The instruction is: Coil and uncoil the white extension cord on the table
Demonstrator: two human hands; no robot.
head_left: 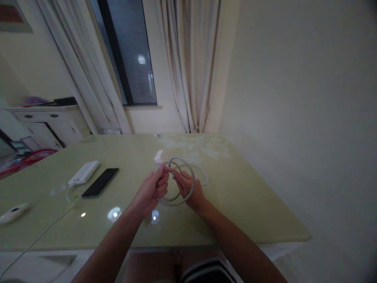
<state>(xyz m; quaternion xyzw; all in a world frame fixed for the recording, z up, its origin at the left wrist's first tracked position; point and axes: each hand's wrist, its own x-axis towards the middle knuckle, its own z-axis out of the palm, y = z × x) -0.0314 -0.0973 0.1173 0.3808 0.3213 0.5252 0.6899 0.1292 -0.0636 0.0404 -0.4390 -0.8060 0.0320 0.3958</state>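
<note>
Above the table, my left hand (157,186) is closed on a white charging cable (193,182) bent into loops. My right hand (188,186) is closed on the same cable, close beside the left, with a loop passing around its fingers. The fingertips of both hands nearly meet, and what lies between them is too small to make out. Just beyond my left hand is a white charger plug (160,156). A thinner length of the cable arcs out to the right behind my right hand.
A pale green table (250,208) spans the front. On its left are a black phone (100,182), a white power strip (84,173) with its cord running to the near edge, and a white mouse-like object (14,212). A wall (294,118) borders the right side.
</note>
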